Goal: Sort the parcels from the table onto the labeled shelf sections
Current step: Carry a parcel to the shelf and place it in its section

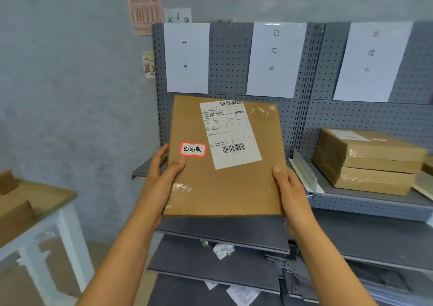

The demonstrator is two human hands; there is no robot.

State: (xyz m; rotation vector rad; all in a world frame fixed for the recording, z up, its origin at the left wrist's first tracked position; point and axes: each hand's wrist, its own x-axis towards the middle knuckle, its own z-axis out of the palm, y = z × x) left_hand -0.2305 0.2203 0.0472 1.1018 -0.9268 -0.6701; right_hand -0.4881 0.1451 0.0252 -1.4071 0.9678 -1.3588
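Though gripped: one parcel point(225, 158), two hands.

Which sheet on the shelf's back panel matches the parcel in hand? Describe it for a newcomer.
On the grey pegboard hang three white sheets. Take the middle sheet, directly above the held parcel. It alone reads 已完成, like the parcel's red-edged sticker.

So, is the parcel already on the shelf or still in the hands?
Still held: the left hand and right hand grip the parcel by its sides, above the shelf.
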